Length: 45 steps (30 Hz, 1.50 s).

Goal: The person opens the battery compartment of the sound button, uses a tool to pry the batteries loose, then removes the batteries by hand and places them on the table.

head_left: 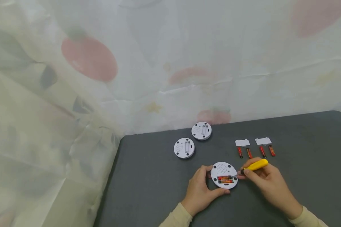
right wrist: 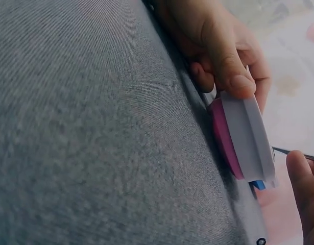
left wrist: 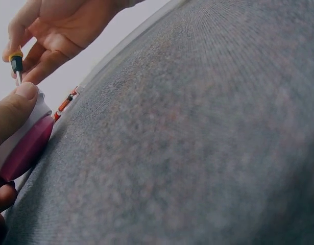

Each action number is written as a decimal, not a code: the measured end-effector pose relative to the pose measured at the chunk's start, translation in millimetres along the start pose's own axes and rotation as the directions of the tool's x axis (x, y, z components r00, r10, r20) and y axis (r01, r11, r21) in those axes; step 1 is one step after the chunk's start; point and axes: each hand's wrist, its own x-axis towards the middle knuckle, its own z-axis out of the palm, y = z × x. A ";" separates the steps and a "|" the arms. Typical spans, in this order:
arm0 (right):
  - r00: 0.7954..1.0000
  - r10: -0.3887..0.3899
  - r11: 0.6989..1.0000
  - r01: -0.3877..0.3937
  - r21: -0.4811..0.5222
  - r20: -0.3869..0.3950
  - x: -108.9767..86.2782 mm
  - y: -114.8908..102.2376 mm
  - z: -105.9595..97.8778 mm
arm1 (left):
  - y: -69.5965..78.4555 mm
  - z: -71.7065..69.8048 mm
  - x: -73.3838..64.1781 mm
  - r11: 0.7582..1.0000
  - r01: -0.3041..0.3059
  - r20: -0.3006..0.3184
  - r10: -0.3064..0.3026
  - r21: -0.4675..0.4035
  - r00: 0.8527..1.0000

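Observation:
A round white battery-powered device point(head_left: 222, 168) is tilted up in the head view, its open battery bay holding red batteries point(head_left: 225, 179). My left hand point(head_left: 199, 190) grips its left and lower rim between thumb and fingers. Between the fingers and thumb of my right hand point(head_left: 271, 184) is a yellow-handled screwdriver point(head_left: 256, 165), its metal tip at the right end of the battery bay. Whether the tip touches a battery is too small to tell. Edge-on in the right wrist view, the device point(right wrist: 246, 135) has a pink-purple underside, and the screwdriver shaft point(right wrist: 294, 153) reaches its white face.
Two similar white devices, one nearer point(head_left: 184, 148) and one farther point(head_left: 201, 131), lie at the back left. White battery covers point(head_left: 242, 142) point(head_left: 263, 141) lie at the back right, with several loose red batteries point(head_left: 262, 151) before them. A patterned curtain point(head_left: 170, 63) hangs behind the dark table point(head_left: 147, 176).

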 end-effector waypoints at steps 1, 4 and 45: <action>1.000 0.016 1.000 -0.016 -0.015 -0.010 0.1 0.6 -0.4 | -0.1 0.1 0.0 1.000 0.001 -0.002 -0.001 0.001 1.000; 0.998 0.061 0.998 -0.061 -0.004 -0.030 0.4 3.4 -1.7 | -0.3 0.4 0.0 1.000 0.000 -0.006 0.000 0.009 1.000; 0.989 0.138 0.841 -0.085 0.534 -0.060 0.8 16.5 -2.1 | -0.9 0.9 0.1 0.999 -0.010 -0.017 0.011 0.031 1.000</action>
